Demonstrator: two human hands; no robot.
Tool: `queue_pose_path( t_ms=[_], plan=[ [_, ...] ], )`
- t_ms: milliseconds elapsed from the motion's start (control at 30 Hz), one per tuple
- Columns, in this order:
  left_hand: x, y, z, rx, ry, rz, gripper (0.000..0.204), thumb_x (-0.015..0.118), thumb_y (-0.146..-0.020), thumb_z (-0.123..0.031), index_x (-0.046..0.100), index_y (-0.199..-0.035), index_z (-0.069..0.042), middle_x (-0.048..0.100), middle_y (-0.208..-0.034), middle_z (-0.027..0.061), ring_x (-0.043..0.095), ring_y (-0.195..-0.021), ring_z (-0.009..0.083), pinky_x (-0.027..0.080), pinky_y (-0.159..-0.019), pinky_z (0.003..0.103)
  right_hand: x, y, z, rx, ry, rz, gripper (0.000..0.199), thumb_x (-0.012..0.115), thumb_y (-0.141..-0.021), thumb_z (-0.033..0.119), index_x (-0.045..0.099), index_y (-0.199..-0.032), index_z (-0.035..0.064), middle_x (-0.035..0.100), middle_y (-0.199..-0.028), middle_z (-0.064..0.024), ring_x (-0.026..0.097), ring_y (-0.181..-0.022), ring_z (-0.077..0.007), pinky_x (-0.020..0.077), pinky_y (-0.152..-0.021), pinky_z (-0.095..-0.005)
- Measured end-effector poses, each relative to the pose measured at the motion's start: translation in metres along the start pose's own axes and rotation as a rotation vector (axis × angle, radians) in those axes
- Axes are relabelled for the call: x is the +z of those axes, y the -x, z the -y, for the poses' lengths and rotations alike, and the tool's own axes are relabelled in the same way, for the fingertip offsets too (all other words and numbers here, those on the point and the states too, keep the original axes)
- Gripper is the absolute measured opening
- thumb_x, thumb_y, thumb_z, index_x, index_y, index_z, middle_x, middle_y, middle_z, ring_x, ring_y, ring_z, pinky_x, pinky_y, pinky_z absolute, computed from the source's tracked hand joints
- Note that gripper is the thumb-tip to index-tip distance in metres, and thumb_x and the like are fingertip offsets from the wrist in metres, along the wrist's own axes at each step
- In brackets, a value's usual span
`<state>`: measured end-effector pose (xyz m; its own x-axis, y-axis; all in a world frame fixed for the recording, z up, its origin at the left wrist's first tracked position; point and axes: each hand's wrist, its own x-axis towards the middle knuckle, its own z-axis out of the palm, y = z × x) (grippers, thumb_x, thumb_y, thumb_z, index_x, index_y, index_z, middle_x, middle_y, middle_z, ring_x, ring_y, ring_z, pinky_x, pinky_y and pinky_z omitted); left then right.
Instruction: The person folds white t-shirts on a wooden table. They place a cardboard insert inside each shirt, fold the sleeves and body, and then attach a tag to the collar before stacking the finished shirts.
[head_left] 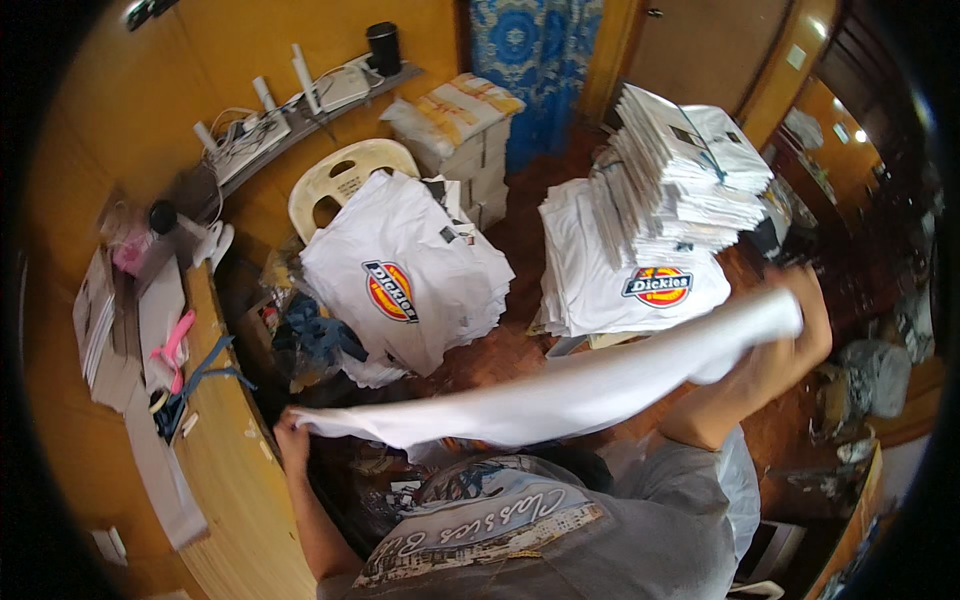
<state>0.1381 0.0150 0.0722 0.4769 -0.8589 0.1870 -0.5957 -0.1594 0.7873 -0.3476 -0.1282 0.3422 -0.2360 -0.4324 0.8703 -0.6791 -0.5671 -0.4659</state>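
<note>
I hold a white folded shirt (560,390) stretched out in front of my chest. My left hand (291,432) grips its left end low down. My right hand (812,305) grips its right end, raised higher, so the cloth slants up to the right. Beyond it stand two piles of white shirts with a round red and yellow print: one (405,275) heaped on a cream plastic chair (340,170), the other (625,265) to the right with a tall stack of folded shirts (685,175) on top.
A wooden counter (215,440) runs along my left with pink-handled scissors (172,345), cardboard and blue straps. A wall shelf (300,110) holds white routers and cables. Wrapped boxes (460,125) sit by a blue patterned curtain (530,50). Clutter lies at the right.
</note>
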Motion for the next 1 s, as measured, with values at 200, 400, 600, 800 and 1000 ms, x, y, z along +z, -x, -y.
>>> queue_pose_path(
  t_ms=[200,400,600,800,1000],
  plan=[
    [-0.052,-0.110,-0.037,0.047,-0.587,0.696,0.024,0.068,-0.064,-0.020,0.063,-0.075,0.001,0.060,-0.071,0.0177,0.058,-0.065,0.0256,0.044,-0.061,0.036,0.128,-0.030,-0.197,-0.387,0.725,1.216,0.021,0.051,-0.067,0.006,0.064,-0.084,0.0071,0.061,-0.082,-0.0138,0.058,-0.069,-0.0220,0.0450,-0.062,-0.0336],
    [-0.051,-0.147,-0.106,0.324,-0.706,-1.307,0.005,0.049,-0.068,0.002,0.053,-0.068,-0.001,0.053,-0.070,0.0153,0.050,-0.070,0.0240,0.040,-0.061,0.036,0.122,-0.101,-0.211,-0.456,0.223,0.261,0.020,0.050,-0.072,0.013,0.060,-0.088,0.0043,0.061,-0.080,-0.0138,0.058,-0.070,-0.0222,0.0436,-0.061,-0.0347],
    [0.037,-0.021,0.015,0.019,-0.650,0.477,0.020,0.048,-0.072,-0.012,0.062,-0.083,-0.004,0.060,-0.082,0.0168,0.057,-0.075,0.0298,0.044,-0.072,0.039,0.156,0.152,-0.386,-0.233,0.975,1.719,0.028,0.049,-0.072,0.017,0.058,-0.097,0.0067,0.059,-0.086,-0.0158,0.058,-0.076,-0.0283,0.0413,-0.073,-0.0419],
    [-0.068,0.050,-0.076,-0.137,-0.096,0.222,0.023,0.068,-0.065,-0.019,0.063,-0.080,-0.003,0.060,-0.076,0.0121,0.056,-0.073,0.0239,0.043,-0.065,0.034,0.251,0.042,-0.292,-0.352,0.726,0.768,0.026,0.038,-0.080,0.010,0.058,-0.097,0.0089,0.059,-0.089,-0.0109,0.055,-0.078,-0.0294,0.0433,-0.068,-0.0404],
    [-0.107,0.135,-0.173,-0.272,0.030,-0.295,0.021,0.067,-0.068,-0.018,0.061,-0.073,0.001,0.055,-0.073,0.0092,0.053,-0.070,0.0187,0.041,-0.062,0.030,0.415,-0.025,-0.232,-0.437,0.085,0.714,0.026,0.040,-0.082,0.006,0.054,-0.103,0.0103,0.058,-0.093,-0.0107,0.057,-0.073,-0.0267,0.0465,-0.060,-0.0360]
  ],
)
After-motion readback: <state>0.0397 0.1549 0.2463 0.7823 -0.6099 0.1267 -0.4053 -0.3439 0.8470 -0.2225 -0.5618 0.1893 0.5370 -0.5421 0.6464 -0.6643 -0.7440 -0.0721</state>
